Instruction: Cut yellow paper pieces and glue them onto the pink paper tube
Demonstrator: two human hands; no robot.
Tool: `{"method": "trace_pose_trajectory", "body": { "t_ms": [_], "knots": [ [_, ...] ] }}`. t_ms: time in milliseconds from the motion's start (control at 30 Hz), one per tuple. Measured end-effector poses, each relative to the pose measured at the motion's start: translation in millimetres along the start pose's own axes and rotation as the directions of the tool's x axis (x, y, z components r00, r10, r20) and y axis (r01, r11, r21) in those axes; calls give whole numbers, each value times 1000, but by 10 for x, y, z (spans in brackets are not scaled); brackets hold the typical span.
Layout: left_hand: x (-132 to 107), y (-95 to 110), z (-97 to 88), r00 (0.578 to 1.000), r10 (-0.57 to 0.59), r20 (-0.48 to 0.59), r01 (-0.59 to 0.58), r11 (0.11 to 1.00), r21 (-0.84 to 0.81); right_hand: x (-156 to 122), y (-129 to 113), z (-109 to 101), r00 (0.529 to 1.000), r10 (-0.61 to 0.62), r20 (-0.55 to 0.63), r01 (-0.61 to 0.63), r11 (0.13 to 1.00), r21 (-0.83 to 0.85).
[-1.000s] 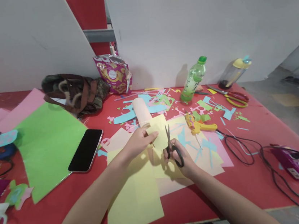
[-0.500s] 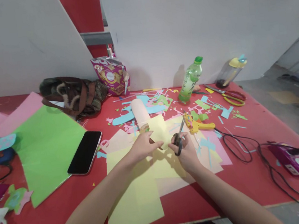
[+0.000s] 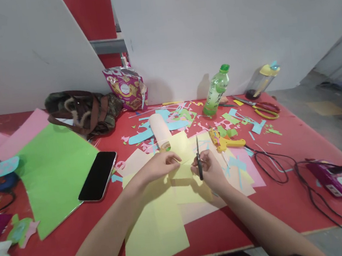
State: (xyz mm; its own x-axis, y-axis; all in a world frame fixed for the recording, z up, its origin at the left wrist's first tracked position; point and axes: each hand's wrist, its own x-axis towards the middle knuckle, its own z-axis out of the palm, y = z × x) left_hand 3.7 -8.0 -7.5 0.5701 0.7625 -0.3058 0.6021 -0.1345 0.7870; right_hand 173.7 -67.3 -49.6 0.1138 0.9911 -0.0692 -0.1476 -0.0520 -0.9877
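Over the yellow sheets at the middle of the table, my left hand [image 3: 162,164] is closed, thumb and fingers pinching the edge of a small yellow paper piece [image 3: 186,170]. Facing it, my right hand [image 3: 210,168] has the black-handled scissors [image 3: 199,160] hooked in its fingers, blades pointing up and away from me. Its thumb and fingertip are at the right side of the same paper piece. Beneath both hands lie larger yellow sheets [image 3: 153,225]. A pale pink paper roll [image 3: 160,130] lies just beyond my left hand.
A yellow glue gun [image 3: 227,141] trails a black cable on the right, near a purple box [image 3: 336,180]. Paper scraps, a green bottle [image 3: 216,91] and red-and-yellow-handled scissors [image 3: 265,110] are behind. Left are a phone [image 3: 98,176], green sheet [image 3: 54,171] and bag [image 3: 86,111].
The scissors have turned from leaning right to nearly upright. My left fingers have curled in closer to the thumb, and the yellow paper between my hands has tilted down flatter.
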Motion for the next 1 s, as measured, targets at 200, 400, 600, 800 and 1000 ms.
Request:
{"method": "trace_pose_trajectory", "body": {
  "t_ms": [200,400,600,800,1000],
  "knots": [
    [-7,26,50,984,-21,177,25,1000,-17,-29,19,-1,992,-26,120,26,1000,1],
    [22,23,118,997,-65,53,72,985,-155,5,27,-7,997,-50,-61,52,998,26],
    [63,11,128,989,-124,-80,92,941,-326,-6,-8,10,997,-7,-72,14,995,100],
    [63,-27,101,991,-110,-77,73,923,-378,-23,15,18,1000,2,-25,1,994,113],
    [40,-8,43,992,-87,-93,49,934,-355,-23,13,18,1000,8,-16,-6,992,128]
  ]
}}
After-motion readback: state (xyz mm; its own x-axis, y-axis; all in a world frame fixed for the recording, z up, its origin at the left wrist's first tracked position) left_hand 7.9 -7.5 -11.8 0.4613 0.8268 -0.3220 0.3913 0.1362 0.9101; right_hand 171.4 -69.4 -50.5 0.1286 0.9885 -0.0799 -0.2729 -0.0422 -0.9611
